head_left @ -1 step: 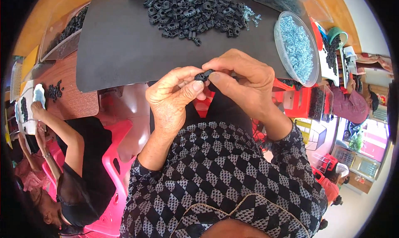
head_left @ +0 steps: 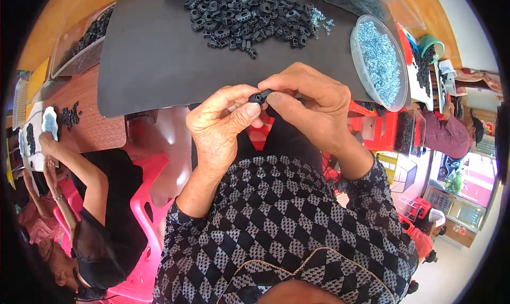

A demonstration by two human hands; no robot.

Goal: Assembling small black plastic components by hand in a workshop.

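My left hand (head_left: pixel 217 130) and my right hand (head_left: pixel 320 106) meet in front of my body, just off the table's near edge. Between their thumbs and fingertips they pinch a small black plastic part (head_left: pixel 258 98) with a hole in its end, which looks like a cord lock. My fingers cover much of it. Beyond my hands lies a heap of similar black plastic parts (head_left: pixel 249 17) on the dark table mat (head_left: pixel 154 54). Small metal springs (head_left: pixel 319 20) are scattered at the heap's right side. A round clear tray (head_left: pixel 357 57) full of springs stands at the right.
A clear bin (head_left: pixel 79 57) with black parts stands at the far left. On the left, another person (head_left: pixel 95 198) sits on a pink chair (head_left: pixel 142 208) beside a reddish-brown table (head_left: pixel 101 113). A clear bag (head_left: pixel 361 1) lies at the back right; red chairs (head_left: pixel 378 129) stand at the right.
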